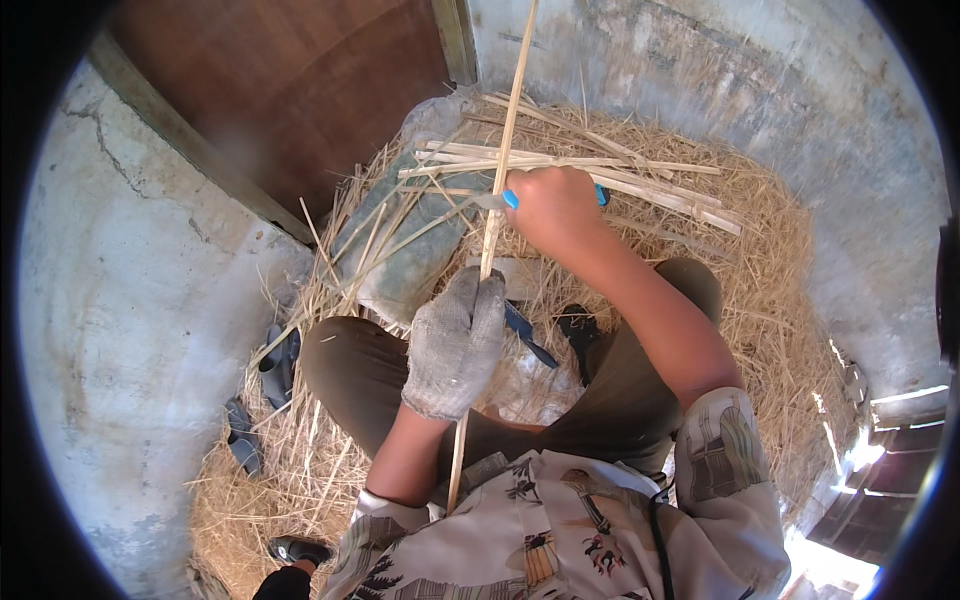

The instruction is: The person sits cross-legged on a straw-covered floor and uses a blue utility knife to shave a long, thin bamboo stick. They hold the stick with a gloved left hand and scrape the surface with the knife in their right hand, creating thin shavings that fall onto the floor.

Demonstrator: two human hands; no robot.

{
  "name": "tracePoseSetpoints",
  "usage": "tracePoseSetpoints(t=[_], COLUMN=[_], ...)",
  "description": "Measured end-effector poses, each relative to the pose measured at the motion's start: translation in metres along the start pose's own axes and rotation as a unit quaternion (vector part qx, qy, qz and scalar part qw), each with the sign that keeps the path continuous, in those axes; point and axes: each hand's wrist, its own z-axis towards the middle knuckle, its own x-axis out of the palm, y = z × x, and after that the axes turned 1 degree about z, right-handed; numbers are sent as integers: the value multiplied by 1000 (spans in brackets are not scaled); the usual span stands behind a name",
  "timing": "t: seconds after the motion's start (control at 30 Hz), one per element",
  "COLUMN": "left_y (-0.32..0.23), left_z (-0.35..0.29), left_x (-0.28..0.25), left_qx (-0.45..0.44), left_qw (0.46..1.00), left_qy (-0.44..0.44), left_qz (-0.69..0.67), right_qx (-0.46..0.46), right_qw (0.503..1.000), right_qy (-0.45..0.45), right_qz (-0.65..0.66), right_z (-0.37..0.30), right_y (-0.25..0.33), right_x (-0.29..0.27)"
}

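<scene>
A long, pale strip of split bamboo or wood [512,110] runs upright from my lap past the top of the picture. My left hand [455,345], in a grey-white cloth glove, is closed around its lower part. Above the glove, my bare right hand [555,205] grips a knife with a blue handle [511,199]. The knife's blade lies across the strip, pointing left and touching or very close to it. The fingers of my right hand are mostly hidden behind its back.
Several split strips [640,180] lie beyond my hands. Fine shavings [780,260] cover the floor around my crossed legs. A greenish sack [400,270] lies ahead to the left. Dark footwear [275,365] rests by the left wall [150,300]. A brown panel [280,100] stands behind.
</scene>
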Motion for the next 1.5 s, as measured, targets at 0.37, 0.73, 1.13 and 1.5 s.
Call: tracePoseSetpoints(t=[0.37,0.73,1.13,1.5], left_y=[9,4,-5,7], left_z=[-3,-9,-3,-5], left_x=[2,9,2,3], left_qx=[66,63,11,103], left_qw=[987,985,997,981], left_qy=[-53,-22,4,-20], left_qz=[137,158,82,162], right_qx=[5,107,45,80], right_qw=[999,992,998,996], right_qy=[-3,49,38,-38], right_qz=[37,-35,-15,-22], right_z=[-2,16,1,15], right_y=[14,-16,-6,-22], right_x=[17,13,7,20])
